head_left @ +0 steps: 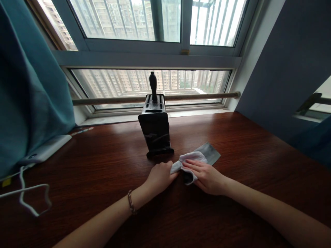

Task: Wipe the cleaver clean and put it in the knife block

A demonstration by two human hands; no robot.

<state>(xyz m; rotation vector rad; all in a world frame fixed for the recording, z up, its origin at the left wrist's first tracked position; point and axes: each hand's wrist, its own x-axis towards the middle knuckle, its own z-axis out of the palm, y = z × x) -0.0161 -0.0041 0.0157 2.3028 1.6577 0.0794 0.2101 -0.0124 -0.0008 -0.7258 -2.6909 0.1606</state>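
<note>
A cleaver with a broad grey blade (210,153) is held low over the wooden table, its far end pointing up and to the right. My left hand (159,177) is closed around its pale, metallic-looking handle (176,167). A white cloth (192,157) is folded over the near part of the blade, with a dark patch showing in its lower fold. My right hand (209,178) presses the cloth against the blade, fingers close together. Just beyond my hands stands a black knife block (156,132), with one black-handled tool (153,84) upright in its top.
The reddish-brown table (108,165) reaches to the window sill. At the left, a white power strip (48,150) and a loose white cable (33,210) lie beside a blue curtain (33,86). A horizontal rail (199,96) crosses the window behind the knife block.
</note>
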